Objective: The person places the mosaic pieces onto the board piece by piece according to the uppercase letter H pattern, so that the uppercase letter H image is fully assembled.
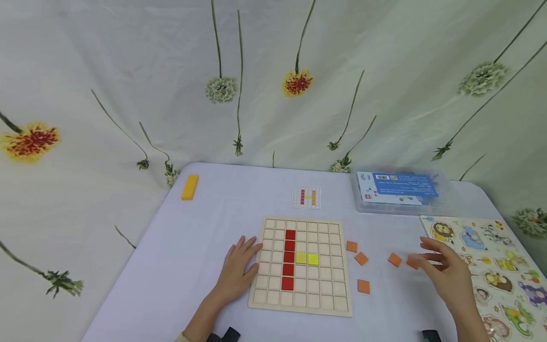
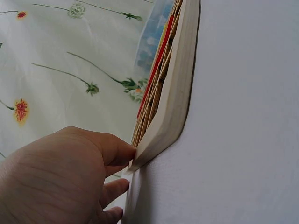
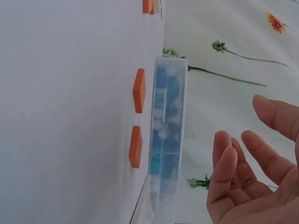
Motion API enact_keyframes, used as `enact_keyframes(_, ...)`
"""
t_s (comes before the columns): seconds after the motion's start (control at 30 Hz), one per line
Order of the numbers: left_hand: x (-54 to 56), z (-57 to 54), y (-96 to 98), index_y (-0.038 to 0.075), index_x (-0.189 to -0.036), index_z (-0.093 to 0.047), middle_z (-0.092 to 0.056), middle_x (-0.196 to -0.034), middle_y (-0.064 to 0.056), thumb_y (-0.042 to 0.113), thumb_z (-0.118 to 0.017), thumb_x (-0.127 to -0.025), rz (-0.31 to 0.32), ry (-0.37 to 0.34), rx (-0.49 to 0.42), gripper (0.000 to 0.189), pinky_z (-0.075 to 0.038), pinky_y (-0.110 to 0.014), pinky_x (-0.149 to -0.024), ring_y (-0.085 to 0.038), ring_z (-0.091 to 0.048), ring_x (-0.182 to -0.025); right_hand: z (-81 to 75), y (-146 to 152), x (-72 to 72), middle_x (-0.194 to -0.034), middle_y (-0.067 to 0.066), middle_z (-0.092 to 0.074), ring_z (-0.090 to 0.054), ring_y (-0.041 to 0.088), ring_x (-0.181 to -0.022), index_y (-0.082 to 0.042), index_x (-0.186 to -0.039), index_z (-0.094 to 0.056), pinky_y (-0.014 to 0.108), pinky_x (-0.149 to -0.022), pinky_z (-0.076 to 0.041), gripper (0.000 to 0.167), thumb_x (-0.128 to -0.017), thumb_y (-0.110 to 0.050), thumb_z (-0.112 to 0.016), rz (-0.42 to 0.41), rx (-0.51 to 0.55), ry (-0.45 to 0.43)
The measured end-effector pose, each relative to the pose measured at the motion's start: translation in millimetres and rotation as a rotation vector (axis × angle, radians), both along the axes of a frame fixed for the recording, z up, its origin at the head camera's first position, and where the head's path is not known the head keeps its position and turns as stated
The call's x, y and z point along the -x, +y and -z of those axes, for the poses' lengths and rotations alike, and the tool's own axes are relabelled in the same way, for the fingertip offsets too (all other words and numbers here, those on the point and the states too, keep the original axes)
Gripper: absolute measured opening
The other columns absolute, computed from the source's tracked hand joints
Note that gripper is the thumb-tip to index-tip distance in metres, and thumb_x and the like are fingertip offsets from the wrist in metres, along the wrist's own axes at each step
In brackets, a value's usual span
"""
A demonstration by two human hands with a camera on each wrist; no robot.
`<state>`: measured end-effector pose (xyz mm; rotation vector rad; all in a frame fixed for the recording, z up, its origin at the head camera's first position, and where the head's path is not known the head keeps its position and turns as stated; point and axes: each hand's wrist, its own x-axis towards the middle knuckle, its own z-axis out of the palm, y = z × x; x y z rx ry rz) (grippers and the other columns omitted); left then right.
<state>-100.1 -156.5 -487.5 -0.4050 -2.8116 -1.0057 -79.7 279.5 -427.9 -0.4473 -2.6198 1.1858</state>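
Observation:
A pale wooden grid board [image 1: 299, 310] lies on the table, with a column of several red square tiles [image 1: 288, 257] and two yellow tiles [image 1: 306, 258] in its cells. My left hand [image 1: 236, 270] rests at the board's left edge, fingers extended, fingertips at the rim in the left wrist view. Over on the right, my right hand [image 1: 448, 273] hovers above an orange tile [image 1: 412, 261], thumb and fingers apart and holding nothing. Another orange tile [image 1: 395, 260] lies just left of it. More orange tiles [image 1: 361, 258] are scattered beside the board's right edge.
A small pattern card [image 1: 306, 197] lies behind the board. At the back right stands a clear plastic box [image 1: 397, 190] of blue pieces. An animal picture sheet [image 1: 478, 256] lies under the right forearm's side, and a yellow block [image 1: 190, 187] sits at the far left.

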Motion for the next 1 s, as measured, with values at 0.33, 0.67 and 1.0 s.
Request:
enact_keyframes(0.33, 0.7, 0.5, -0.1, 0.006, -0.136, -0.055, -0.045, -0.15, -0.016, 0.01, -0.06, -0.088, 0.005, -0.006, -0.001, 0.048, -0.013, -0.063, -0.115, -0.041, -0.023, -0.147, 17.5, 12, 3.2, -0.129, 0.017, -0.058, -0.043, -0.019, -0.075, -0.007, -0.138, -0.054, 0.007, -0.063, -0.043, 0.051, -0.091, -0.018, -0.069, 0.064, 0.037, -0.123)
enact_keyframes(0.67, 0.5, 0.2, 0.0, 0.006, -0.136, -0.055, -0.045, -0.15, -0.016, 0.009, -0.059, -0.088, 0.004, -0.018, -0.009, 0.048, -0.012, -0.063, -0.115, -0.041, -0.023, -0.147, 28.8, 18, 7.0, -0.135, 0.02, -0.055, -0.046, -0.01, -0.079, -0.007, -0.14, -0.051, 0.015, -0.059, -0.046, 0.063, -0.087, -0.034, -0.073, 0.073, 0.021, -0.229)
enact_keyframes(1.0, -0.4, -1.0, 0.4, 0.004, -0.135, -0.055, -0.045, -0.149, -0.018, 0.008, -0.06, -0.088, 0.006, -0.002, -0.01, 0.048, -0.013, -0.064, -0.115, -0.042, -0.024, -0.146, 44.5, 19, 9.2, -0.123, 0.025, -0.059, -0.05, -0.001, -0.076, 0.002, -0.133, -0.055, 0.015, -0.06, -0.043, 0.062, -0.081, -0.023, -0.078, -0.016, -0.093, -0.198)
